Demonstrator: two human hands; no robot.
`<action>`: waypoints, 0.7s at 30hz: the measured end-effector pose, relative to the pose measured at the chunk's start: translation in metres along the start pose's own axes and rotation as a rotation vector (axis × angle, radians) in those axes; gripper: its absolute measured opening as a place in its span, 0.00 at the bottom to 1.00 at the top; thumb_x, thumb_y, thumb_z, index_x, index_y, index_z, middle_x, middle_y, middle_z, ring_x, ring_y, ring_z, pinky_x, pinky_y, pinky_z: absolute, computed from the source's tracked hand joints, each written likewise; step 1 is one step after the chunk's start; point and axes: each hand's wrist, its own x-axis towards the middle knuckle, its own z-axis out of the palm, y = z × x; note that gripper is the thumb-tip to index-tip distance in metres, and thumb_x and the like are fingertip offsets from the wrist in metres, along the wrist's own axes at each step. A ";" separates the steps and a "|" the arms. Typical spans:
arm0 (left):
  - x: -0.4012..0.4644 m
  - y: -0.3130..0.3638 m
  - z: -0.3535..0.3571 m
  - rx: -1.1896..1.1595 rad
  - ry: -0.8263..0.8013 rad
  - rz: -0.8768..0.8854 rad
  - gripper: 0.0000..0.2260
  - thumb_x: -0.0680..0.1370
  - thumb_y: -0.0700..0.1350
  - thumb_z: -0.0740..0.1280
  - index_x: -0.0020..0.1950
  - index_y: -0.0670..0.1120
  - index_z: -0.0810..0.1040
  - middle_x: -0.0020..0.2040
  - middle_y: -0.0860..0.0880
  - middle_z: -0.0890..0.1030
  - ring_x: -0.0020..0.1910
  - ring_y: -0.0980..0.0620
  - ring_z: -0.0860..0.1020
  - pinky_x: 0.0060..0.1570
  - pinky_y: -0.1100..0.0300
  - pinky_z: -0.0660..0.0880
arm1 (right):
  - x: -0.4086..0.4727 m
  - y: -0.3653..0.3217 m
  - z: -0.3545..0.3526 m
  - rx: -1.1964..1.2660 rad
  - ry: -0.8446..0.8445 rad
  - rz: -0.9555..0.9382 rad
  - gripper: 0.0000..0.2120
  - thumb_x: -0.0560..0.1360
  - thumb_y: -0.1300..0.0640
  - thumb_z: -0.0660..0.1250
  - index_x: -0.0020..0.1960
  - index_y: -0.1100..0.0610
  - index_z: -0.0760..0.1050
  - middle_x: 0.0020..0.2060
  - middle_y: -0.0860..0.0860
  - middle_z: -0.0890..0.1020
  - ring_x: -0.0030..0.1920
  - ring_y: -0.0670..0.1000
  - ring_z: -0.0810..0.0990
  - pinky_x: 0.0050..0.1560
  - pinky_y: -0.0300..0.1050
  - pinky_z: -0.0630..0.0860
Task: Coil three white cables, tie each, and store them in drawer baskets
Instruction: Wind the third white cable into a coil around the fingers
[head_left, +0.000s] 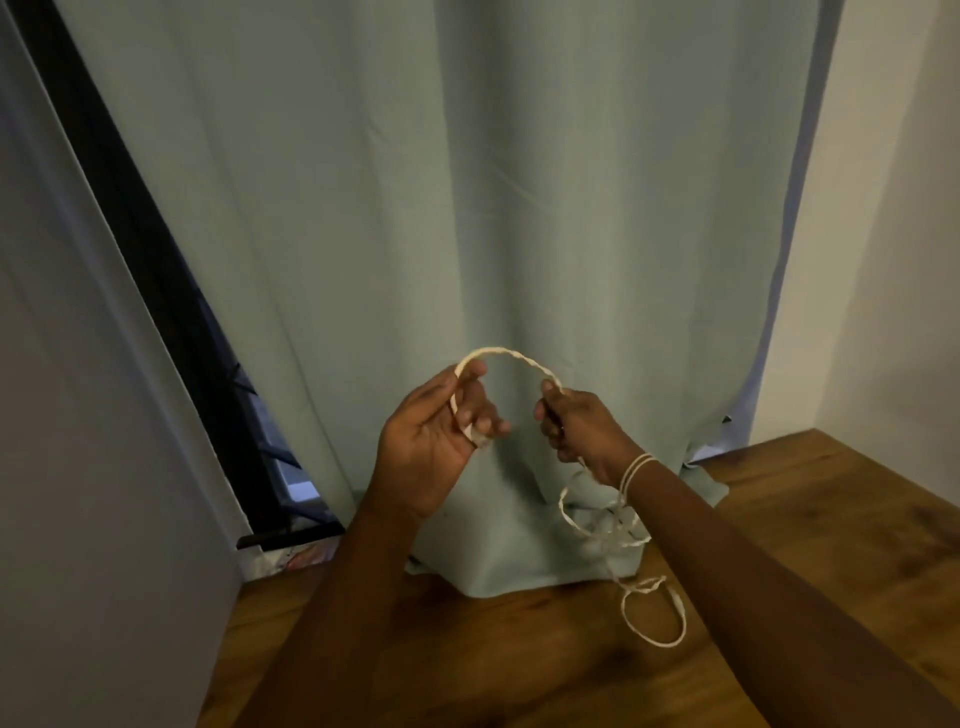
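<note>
The person holds a white cable (511, 356) up in front of a pale green curtain (467, 208). The left hand (434, 441) grips one end with its fingers curled round it, and the right hand (582, 428) is closed on the cable further along, so a twisted stretch arches between the two hands. Beyond the right hand the cable crosses the wrist and hangs in loose, tangled loops, the lowest loop lying over the wooden floor (779, 519). A white wall (883, 260) stands to the right of the curtain
</note>
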 end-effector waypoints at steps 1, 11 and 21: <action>0.005 0.003 0.004 -0.023 -0.050 0.029 0.17 0.79 0.44 0.56 0.61 0.39 0.76 0.35 0.48 0.76 0.36 0.51 0.78 0.48 0.50 0.80 | -0.002 0.000 0.004 -0.128 -0.069 0.001 0.22 0.82 0.42 0.58 0.40 0.57 0.76 0.26 0.51 0.71 0.24 0.48 0.66 0.24 0.36 0.61; 0.058 0.020 -0.031 1.303 0.185 0.232 0.16 0.85 0.45 0.56 0.71 0.44 0.72 0.69 0.48 0.75 0.69 0.59 0.71 0.72 0.62 0.64 | -0.032 -0.025 0.012 -0.586 -0.610 -0.142 0.18 0.80 0.47 0.65 0.38 0.59 0.74 0.25 0.52 0.74 0.24 0.48 0.72 0.31 0.43 0.73; 0.042 0.005 -0.026 0.783 -0.150 -0.251 0.19 0.84 0.45 0.53 0.47 0.41 0.82 0.31 0.42 0.81 0.34 0.45 0.80 0.60 0.47 0.73 | 0.005 -0.089 -0.041 -0.526 -0.074 -0.663 0.07 0.73 0.52 0.75 0.44 0.56 0.84 0.32 0.49 0.80 0.32 0.43 0.74 0.35 0.36 0.71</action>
